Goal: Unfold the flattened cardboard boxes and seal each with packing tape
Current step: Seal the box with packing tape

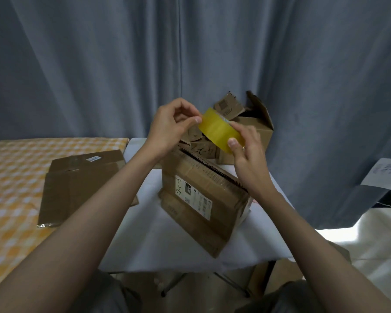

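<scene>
Your forearms fill the bottom of the frame, reaching up to centre. Your right hand [246,159] grips the yellow tape roll [220,129] with thumb and fingers curled round its rim, while your left hand [174,125] pinches at the roll's upper edge, probably hunting for the loose end. Just below stands an unfolded box [203,199], its top seam gaping and not yet taped. Behind it, open boxes [253,127] wait; a flattened box [81,186] lies at centre left. Its white label [195,197] shows "220"; the rest is unreadable.
</scene>
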